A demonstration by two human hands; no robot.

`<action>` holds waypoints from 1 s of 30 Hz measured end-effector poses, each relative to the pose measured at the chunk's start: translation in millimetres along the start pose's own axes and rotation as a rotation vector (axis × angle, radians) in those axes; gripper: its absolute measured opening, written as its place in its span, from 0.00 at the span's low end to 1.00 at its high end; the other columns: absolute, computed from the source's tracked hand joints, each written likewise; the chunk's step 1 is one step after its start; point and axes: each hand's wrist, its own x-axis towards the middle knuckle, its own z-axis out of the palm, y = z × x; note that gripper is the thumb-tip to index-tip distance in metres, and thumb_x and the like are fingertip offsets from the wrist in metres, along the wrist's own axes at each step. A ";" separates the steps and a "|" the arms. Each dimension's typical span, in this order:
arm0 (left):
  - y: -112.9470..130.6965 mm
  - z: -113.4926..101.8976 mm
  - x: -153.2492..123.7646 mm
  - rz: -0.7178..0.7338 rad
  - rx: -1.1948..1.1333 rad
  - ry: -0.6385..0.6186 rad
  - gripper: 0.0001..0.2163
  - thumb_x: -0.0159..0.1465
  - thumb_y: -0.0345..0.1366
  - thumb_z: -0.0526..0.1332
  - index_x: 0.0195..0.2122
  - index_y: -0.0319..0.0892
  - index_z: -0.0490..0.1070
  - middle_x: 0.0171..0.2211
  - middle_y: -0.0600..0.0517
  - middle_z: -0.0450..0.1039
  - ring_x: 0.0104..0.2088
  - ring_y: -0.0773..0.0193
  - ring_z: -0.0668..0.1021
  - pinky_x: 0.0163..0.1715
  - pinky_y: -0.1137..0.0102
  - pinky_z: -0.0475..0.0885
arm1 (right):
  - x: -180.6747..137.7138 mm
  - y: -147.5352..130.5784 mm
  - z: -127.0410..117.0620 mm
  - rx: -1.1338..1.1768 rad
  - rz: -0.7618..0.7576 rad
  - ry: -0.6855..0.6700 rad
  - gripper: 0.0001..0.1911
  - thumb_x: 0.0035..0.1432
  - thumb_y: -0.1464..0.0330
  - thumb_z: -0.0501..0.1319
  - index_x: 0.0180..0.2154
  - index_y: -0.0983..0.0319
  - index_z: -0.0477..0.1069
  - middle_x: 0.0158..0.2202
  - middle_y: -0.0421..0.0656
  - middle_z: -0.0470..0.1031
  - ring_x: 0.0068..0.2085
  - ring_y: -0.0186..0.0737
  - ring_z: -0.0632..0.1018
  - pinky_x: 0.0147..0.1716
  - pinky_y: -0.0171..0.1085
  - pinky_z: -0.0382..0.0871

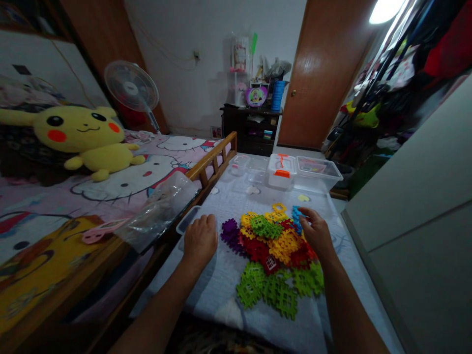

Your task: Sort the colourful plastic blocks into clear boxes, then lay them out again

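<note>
- Between the two wrists, nearest the body: green lattice tiles (282, 295), toothed-edged, loosely overlapped. Hazard: a forearm drawn back low could sweep some towards the near edge of the heart-patterned cloth (228, 204).
- Left of the pile: left hand (201, 241), fingers curled in, back uppermost; palm hidden, so cannot tell whether anything is held.
- Right of the pile: right hand (317, 233), fingers bent and narrow, tips at the blue tiles (296, 215); cannot tell whether gripped or merely touched. Hazard: interlocking teeth could drag neighbouring tiles along.
- Right of the left hand, a short gap off: purple tiles (232, 233), stacked at the heap's flank. Hazard: a sideways push could spread them.
- Between the hands: red tiles (256, 248), yellow tiles (285, 246) and upper green tiles (265, 227), heaped unevenly. Hazard: disturbing the lower layers could slide the top ones off and mix colours.
- Just beyond the left hand: clear plastic tray (187, 220), by the wooden bed rail (212, 155). Hazard: a knuckle could nudge it.
- Well beyond the right hand: orange-latched box (282, 172) and clear box (313, 186), side by side. Hazard: a long reach over the heap could topple it.
</note>
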 end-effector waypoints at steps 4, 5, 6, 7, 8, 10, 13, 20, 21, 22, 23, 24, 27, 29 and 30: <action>-3.8 3.9 0.4 0.016 -0.026 -0.047 0.08 0.67 0.28 0.52 0.43 0.39 0.69 0.39 0.44 0.77 0.42 0.49 0.79 0.40 0.59 0.69 | -12.9 -10.0 1.8 0.043 0.011 -0.027 0.19 0.57 0.59 0.56 0.45 0.61 0.75 0.48 0.51 0.78 0.48 0.50 0.78 0.51 0.52 0.71; -3.6 0.7 -0.3 0.022 -0.040 -0.029 0.08 0.67 0.28 0.51 0.43 0.39 0.69 0.39 0.44 0.77 0.42 0.49 0.79 0.40 0.59 0.68 | -15.7 -14.2 2.0 0.053 0.010 -0.034 0.19 0.57 0.58 0.56 0.45 0.61 0.75 0.48 0.51 0.78 0.48 0.50 0.78 0.52 0.53 0.71; -2.6 -4.4 -1.3 0.036 -0.057 -0.003 0.08 0.67 0.28 0.52 0.43 0.40 0.69 0.39 0.45 0.77 0.43 0.49 0.79 0.40 0.59 0.68 | -18.4 -19.3 2.5 0.069 0.012 -0.047 0.19 0.57 0.58 0.57 0.45 0.61 0.75 0.47 0.50 0.78 0.48 0.50 0.78 0.52 0.53 0.70; -0.6 -11.2 -2.6 0.055 -0.078 0.027 0.07 0.67 0.28 0.53 0.42 0.40 0.69 0.39 0.45 0.77 0.43 0.50 0.79 0.41 0.59 0.68 | -21.0 -25.4 3.3 0.098 0.022 -0.067 0.18 0.57 0.58 0.58 0.45 0.60 0.75 0.47 0.50 0.78 0.48 0.50 0.78 0.53 0.53 0.70; 2.5 -19.6 -3.9 0.085 -0.107 0.057 0.06 0.67 0.29 0.54 0.42 0.41 0.69 0.39 0.46 0.77 0.43 0.50 0.78 0.41 0.59 0.68 | -23.3 -32.1 4.6 0.149 0.039 -0.096 0.18 0.57 0.57 0.60 0.45 0.59 0.75 0.47 0.50 0.78 0.48 0.50 0.78 0.53 0.54 0.70; 12.2 -38.8 -5.8 0.174 -0.189 0.095 0.03 0.66 0.30 0.57 0.40 0.42 0.68 0.39 0.47 0.77 0.42 0.52 0.78 0.41 0.61 0.68 | -27.4 -46.8 8.5 0.326 0.086 -0.180 0.21 0.56 0.55 0.63 0.49 0.57 0.72 0.51 0.50 0.76 0.52 0.50 0.77 0.55 0.54 0.68; 35.0 -66.5 -5.0 0.336 -0.370 0.109 0.02 0.66 0.32 0.59 0.39 0.44 0.67 0.38 0.49 0.76 0.40 0.56 0.77 0.41 0.63 0.69 | -32.9 -66.1 15.8 0.679 0.096 -0.321 0.40 0.49 0.54 0.71 0.61 0.52 0.60 0.64 0.49 0.65 0.64 0.50 0.68 0.61 0.54 0.62; 96.5 -81.7 6.3 0.706 -0.757 0.036 0.08 0.64 0.32 0.59 0.45 0.43 0.67 0.41 0.48 0.75 0.43 0.56 0.77 0.45 0.61 0.71 | -45.1 -65.0 10.6 0.937 0.153 -0.333 0.61 0.42 0.48 0.73 0.69 0.48 0.41 0.67 0.51 0.59 0.59 0.56 0.72 0.58 0.56 0.67; 102.5 -77.2 6.9 0.718 -0.807 0.054 0.09 0.64 0.32 0.58 0.47 0.43 0.67 0.44 0.47 0.75 0.45 0.56 0.76 0.48 0.60 0.70 | -45.9 -59.7 6.4 0.895 0.151 -0.294 0.60 0.43 0.47 0.71 0.69 0.49 0.41 0.66 0.52 0.62 0.58 0.57 0.74 0.56 0.55 0.69; 107.4 -71.1 6.7 0.708 -0.856 0.094 0.11 0.65 0.33 0.58 0.49 0.43 0.67 0.46 0.46 0.74 0.48 0.55 0.75 0.50 0.59 0.70 | -46.2 -53.5 1.5 0.841 0.144 -0.259 0.59 0.44 0.44 0.69 0.69 0.50 0.41 0.64 0.52 0.63 0.57 0.57 0.75 0.54 0.54 0.70; 111.3 -63.5 5.8 0.675 -0.902 0.147 0.13 0.65 0.35 0.59 0.51 0.43 0.66 0.49 0.45 0.73 0.50 0.54 0.74 0.52 0.58 0.69 | -46.0 -46.7 -4.1 0.784 0.140 -0.230 0.57 0.45 0.43 0.67 0.69 0.50 0.42 0.64 0.53 0.64 0.57 0.57 0.75 0.53 0.54 0.71; 114.2 -54.3 4.3 0.625 -0.940 0.208 0.15 0.65 0.36 0.59 0.53 0.43 0.64 0.51 0.43 0.71 0.53 0.53 0.73 0.55 0.56 0.67 | -45.4 -39.6 -10.2 0.732 0.142 -0.203 0.55 0.46 0.41 0.65 0.68 0.52 0.43 0.63 0.53 0.65 0.56 0.57 0.75 0.53 0.53 0.72; 119.8 -21.0 -1.9 0.491 -0.956 0.316 0.17 0.66 0.38 0.56 0.55 0.42 0.63 0.53 0.41 0.70 0.55 0.52 0.71 0.57 0.55 0.65 | -42.4 -19.3 -29.9 0.623 0.203 -0.096 0.50 0.46 0.43 0.66 0.64 0.55 0.52 0.62 0.56 0.66 0.55 0.57 0.76 0.51 0.52 0.73; 122.4 1.6 -5.6 0.529 -0.867 0.287 0.14 0.67 0.37 0.55 0.53 0.41 0.65 0.53 0.41 0.70 0.56 0.52 0.71 0.59 0.53 0.63 | -41.0 -9.0 -42.2 0.564 0.252 -0.021 0.47 0.43 0.47 0.70 0.61 0.57 0.57 0.60 0.55 0.67 0.54 0.57 0.76 0.51 0.52 0.73; 123.4 11.5 -6.7 0.574 -0.795 0.253 0.14 0.68 0.36 0.54 0.54 0.41 0.66 0.54 0.41 0.70 0.58 0.52 0.70 0.62 0.52 0.59 | -40.7 -5.2 -47.6 0.532 0.269 0.004 0.46 0.43 0.49 0.71 0.60 0.58 0.59 0.60 0.55 0.67 0.54 0.57 0.76 0.51 0.51 0.73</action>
